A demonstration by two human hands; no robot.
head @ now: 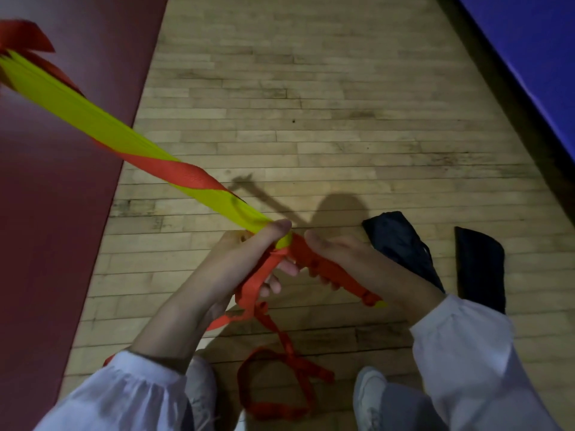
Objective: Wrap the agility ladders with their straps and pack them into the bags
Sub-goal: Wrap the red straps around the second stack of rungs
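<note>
Above the wooden floor [342, 119], the left hand [242, 262] grips the yellow ladder bundle [93, 119] and red strap [186, 175] together; the right hand [351, 262] curls round the wrapped end. Wrapping seems under way; next the loose strap needs winding tight, before the black bags [401, 244] nearby.

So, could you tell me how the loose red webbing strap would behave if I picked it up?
Probably floppy: the red webbing strap hangs from the left hand and lies in slack loops. Likely light and apt to tangle, since it twists and crosses itself on the wooden floor.
</note>
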